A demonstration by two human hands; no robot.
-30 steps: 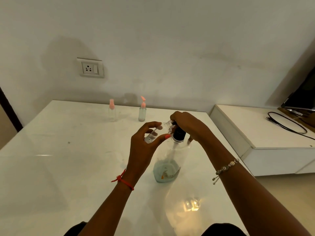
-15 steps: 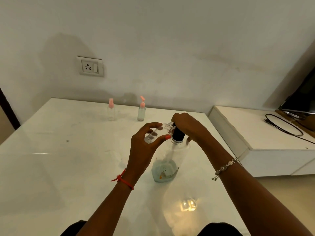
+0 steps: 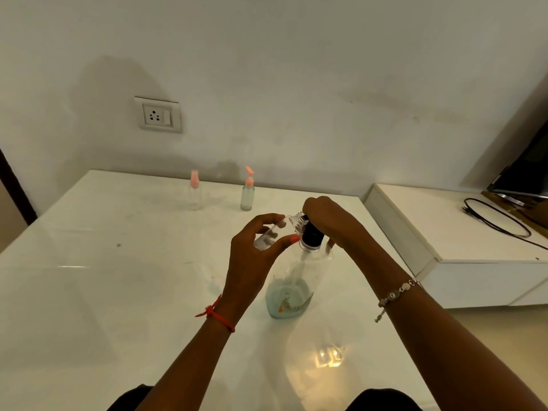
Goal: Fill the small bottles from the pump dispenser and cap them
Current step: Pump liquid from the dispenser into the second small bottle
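Note:
A large clear pump dispenser (image 3: 296, 280) with a black collar stands mid-table, a little pale blue liquid at its bottom. My right hand (image 3: 329, 221) is curled over its pump head, which is hidden beneath it. My left hand (image 3: 252, 262) pinches a small clear uncapped bottle (image 3: 275, 232), tilted with its threaded mouth at the pump's nozzle. Two small bottles with pink caps stand at the back of the table: an empty-looking one (image 3: 194, 191) on the left and one (image 3: 248, 192) with pale liquid on the right.
The white glossy table (image 3: 103, 292) runs to the wall, which carries a power socket (image 3: 158, 114). A low white cabinet (image 3: 444, 232) stands to the right with a black cable (image 3: 498, 221) and a dark screen (image 3: 527, 170) on it.
Both hands keep their hold on the small bottle and the pump. The view has shifted slightly; nothing else has visibly moved.

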